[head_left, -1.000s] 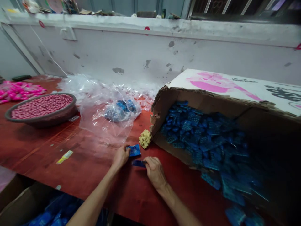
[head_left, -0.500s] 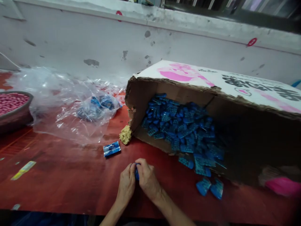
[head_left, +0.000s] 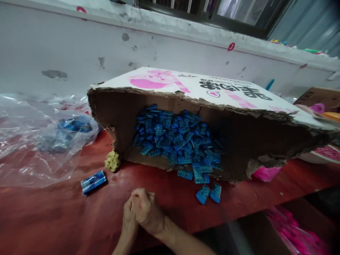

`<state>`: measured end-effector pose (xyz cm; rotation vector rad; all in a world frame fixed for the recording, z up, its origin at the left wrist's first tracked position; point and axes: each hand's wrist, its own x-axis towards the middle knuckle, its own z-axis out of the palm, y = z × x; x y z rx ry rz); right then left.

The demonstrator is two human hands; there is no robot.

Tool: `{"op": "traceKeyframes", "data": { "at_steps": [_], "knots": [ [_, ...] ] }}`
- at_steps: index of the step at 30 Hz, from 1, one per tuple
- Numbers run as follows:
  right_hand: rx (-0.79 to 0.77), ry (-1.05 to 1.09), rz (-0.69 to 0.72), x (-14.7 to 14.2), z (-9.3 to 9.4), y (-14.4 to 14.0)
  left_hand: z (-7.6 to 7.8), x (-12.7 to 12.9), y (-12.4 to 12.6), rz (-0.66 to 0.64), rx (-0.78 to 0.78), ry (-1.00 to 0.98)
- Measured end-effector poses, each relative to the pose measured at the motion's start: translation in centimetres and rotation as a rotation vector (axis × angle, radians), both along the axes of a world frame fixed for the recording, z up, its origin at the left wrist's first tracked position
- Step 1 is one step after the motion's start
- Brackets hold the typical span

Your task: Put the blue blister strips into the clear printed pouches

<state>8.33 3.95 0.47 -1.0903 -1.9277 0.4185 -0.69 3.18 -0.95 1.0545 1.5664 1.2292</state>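
My left hand (head_left: 129,211) and my right hand (head_left: 147,212) are pressed together above the front of the red table (head_left: 53,219), fingers closed and overlapping. Between them is a small blue piece, now hidden by the fingers; its blue showed in the earlier frame. A blue foil packet (head_left: 93,182) lies on the table to the left of my hands. Beyond them, a torn cardboard box (head_left: 164,79) rests on its side with its opening facing me. Inside is a heap of small blue pieces (head_left: 180,136) with clear, dotted parts. Two loose blue pieces (head_left: 209,194) lie in front of it.
A crumpled yellow lump (head_left: 112,161) touches the box's left corner. Clear plastic bags (head_left: 34,156) with blue packets inside spread over the left side. At the right stand a bowl of pink pieces (head_left: 328,152) and, below the table edge, a box with pink items (head_left: 294,230).
My view has swung to the right, so the box sits further left. My hands have closed more tightly together, and the blue between them no longer shows.
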Motion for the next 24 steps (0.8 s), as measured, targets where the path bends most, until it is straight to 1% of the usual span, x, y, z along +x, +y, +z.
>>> {"op": "traceKeyframes", "data": {
  "at_steps": [2,4,7,11,13,15,17,19,22,24],
  "knots": [
    [-0.032,-0.015,-0.016,0.6,-0.1,0.2,0.1,0.7,0.1,0.011,0.018,0.009],
    [-0.064,-0.008,-0.059,1.2,-0.2,0.4,0.6,1.3,0.2,-0.003,0.047,0.029],
    [-0.064,0.027,-0.13,1.6,-0.3,0.1,1.1,1.7,0.6,-0.07,0.062,0.043],
    [-0.057,-0.053,-0.081,1.8,-0.7,-0.2,1.2,1.6,0.7,-0.135,0.038,0.044],
    [-0.09,-0.084,-0.092,2.4,-0.9,0.0,1.3,1.5,0.4,-0.177,0.068,0.105],
    [-0.138,-0.093,-0.157,3.2,-1.2,0.5,1.3,1.4,0.5,-0.239,0.102,0.192],
    [-0.198,-0.123,-0.216,3.9,-1.4,1.2,1.0,1.2,1.2,-0.308,0.095,0.298],
    [-0.253,-0.175,-0.233,4.2,-1.6,2.0,0.4,0.8,2.4,-0.358,0.057,0.402],
    [-0.299,-0.265,-0.211,3.7,-2.1,3.0,-0.5,0.3,4.3,-0.395,0.018,0.502],
    [-0.311,-0.313,-0.223,3.1,-2.4,3.1,-0.7,0.2,4.8,-0.4,0.005,0.539]
  ]
}}
